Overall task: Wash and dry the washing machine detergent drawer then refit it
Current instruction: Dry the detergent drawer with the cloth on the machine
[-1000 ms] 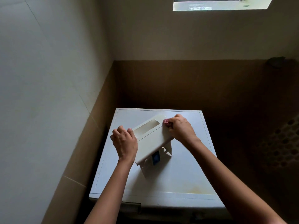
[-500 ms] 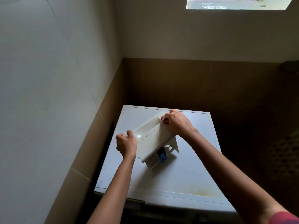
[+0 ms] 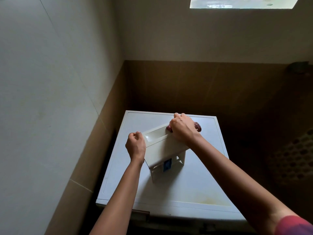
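The white detergent drawer [image 3: 165,148] stands on the white top of the washing machine [image 3: 194,189], its front panel facing up and tilted, a blue insert [image 3: 167,164] showing underneath. My left hand [image 3: 135,145] grips the drawer's left end with curled fingers. My right hand [image 3: 182,128] holds a dark red cloth [image 3: 197,126] against the far right end of the front panel; most of the cloth is hidden under the hand.
The machine sits in a corner, with a tiled wall [image 3: 50,99] close on the left and a brown-tiled wall [image 3: 194,85] behind. A dark gap lies to its right. A small high window [image 3: 242,3] gives light.
My right hand has slid with the cloth toward the far right end of the panel. My left hand has shifted to the drawer's left end. The camera has moved slightly.
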A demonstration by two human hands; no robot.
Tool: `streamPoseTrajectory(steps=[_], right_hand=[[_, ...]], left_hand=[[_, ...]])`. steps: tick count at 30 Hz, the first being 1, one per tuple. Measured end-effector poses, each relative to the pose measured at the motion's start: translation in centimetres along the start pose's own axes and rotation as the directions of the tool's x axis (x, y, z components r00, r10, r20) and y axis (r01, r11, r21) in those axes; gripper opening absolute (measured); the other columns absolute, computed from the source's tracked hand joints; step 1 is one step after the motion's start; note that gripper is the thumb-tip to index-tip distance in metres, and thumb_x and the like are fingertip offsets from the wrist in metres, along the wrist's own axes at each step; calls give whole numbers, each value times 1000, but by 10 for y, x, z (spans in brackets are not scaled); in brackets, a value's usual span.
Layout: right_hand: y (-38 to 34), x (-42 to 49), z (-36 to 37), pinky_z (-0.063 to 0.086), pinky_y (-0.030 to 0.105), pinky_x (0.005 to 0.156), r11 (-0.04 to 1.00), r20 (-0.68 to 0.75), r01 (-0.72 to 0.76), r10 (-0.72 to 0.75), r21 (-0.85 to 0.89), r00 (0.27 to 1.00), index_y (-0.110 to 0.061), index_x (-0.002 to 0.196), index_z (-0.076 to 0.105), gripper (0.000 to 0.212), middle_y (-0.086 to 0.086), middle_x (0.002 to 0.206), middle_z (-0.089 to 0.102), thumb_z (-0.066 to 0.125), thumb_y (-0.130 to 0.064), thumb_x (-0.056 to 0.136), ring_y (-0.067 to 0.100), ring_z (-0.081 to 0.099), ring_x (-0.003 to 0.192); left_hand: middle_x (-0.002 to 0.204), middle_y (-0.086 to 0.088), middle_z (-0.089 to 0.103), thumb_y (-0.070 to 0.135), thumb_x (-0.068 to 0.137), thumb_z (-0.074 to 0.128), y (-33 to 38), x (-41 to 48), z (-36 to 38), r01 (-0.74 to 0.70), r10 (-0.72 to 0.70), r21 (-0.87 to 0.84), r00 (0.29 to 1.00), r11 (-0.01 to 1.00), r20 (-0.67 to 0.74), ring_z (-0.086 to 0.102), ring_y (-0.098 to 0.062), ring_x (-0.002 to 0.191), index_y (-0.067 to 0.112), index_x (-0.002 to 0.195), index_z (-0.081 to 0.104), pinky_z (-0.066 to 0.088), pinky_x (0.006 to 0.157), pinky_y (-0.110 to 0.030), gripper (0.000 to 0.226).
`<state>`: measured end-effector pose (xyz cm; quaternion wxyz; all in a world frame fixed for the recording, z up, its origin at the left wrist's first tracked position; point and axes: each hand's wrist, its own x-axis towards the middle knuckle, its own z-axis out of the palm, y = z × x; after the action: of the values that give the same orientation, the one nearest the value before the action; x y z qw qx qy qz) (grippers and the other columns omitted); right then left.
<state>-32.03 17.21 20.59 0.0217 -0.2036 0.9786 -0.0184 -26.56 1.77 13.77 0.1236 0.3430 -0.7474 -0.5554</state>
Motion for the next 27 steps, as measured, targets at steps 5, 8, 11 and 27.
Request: streamPoseTrajectory(steps=[5, 8, 11, 27], right_hand=[[-7, 4, -2, 41, 34, 74, 997, 98, 78, -80, 30, 992, -12, 107, 70, 24, 8, 112, 58, 57, -21, 90, 30, 51, 104], [-29, 3, 0, 47, 36, 82, 987, 109, 135, -144, 88, 983, -11, 107, 69, 24, 10, 112, 59, 58, -20, 88, 31, 53, 104], [-52, 6, 1, 44, 36, 79, 983, 104, 173, -178, 57, 979, -5, 109, 66, 25, 14, 115, 57, 55, -16, 89, 33, 50, 106], [12, 8, -5, 49, 35, 79, 995, 120, -44, 33, 90, 992, -12, 102, 73, 23, 13, 106, 58, 59, -23, 88, 33, 58, 99]], left_hand=[[84, -16, 61, 23, 97, 42, 1, 1, 2, 15, -15, -14, 1000, 1000, 1, 50, -19, 69, 2, 82, 55, 36, 57, -27, 29], [89, -15, 63, 23, 96, 44, 3, 0, 2, 24, -24, -38, 1000, 999, 14, 56, -22, 75, 3, 87, 58, 43, 60, -26, 26], [93, -12, 62, 23, 96, 46, 5, 2, 0, 35, -34, -25, 999, 999, 27, 57, -23, 79, 3, 98, 62, 41, 54, -21, 26], [70, -4, 52, 24, 99, 42, 14, 9, 4, -79, 73, 73, 993, 994, 88, 46, -17, 64, 4, 80, 51, 33, 50, -23, 29]])
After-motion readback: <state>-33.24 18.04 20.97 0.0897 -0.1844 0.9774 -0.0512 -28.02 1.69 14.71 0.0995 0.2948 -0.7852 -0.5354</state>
